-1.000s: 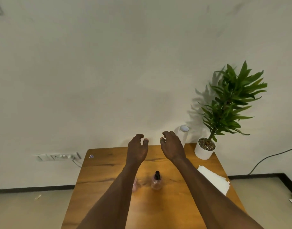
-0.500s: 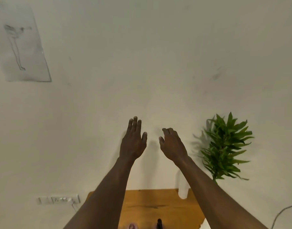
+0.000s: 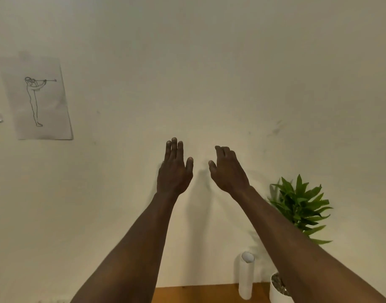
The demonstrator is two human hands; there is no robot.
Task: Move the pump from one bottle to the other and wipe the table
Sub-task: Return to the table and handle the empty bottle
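Both arms stretch forward and up in front of the pale wall. My left hand [image 3: 175, 169] is raised with its fingers extended and holds nothing. My right hand [image 3: 228, 170] is beside it, fingers slightly curled and apart, also holding nothing. Neither bottle nor the pump is in view; they lie below the frame. Only a strip of the wooden table [image 3: 198, 294] shows at the bottom edge, between my forearms.
A white cylinder [image 3: 246, 276] stands upright at the table's back edge. Beside it, a green plant [image 3: 301, 206] grows from a white pot [image 3: 276, 291], partly behind my right forearm. A paper sketch of a figure [image 3: 38, 97] hangs on the wall at the left.
The view has tilted upward, so the bottles and most of the table dropped out of frame. Both hands rose in front of the wall and the left fingers straightened.
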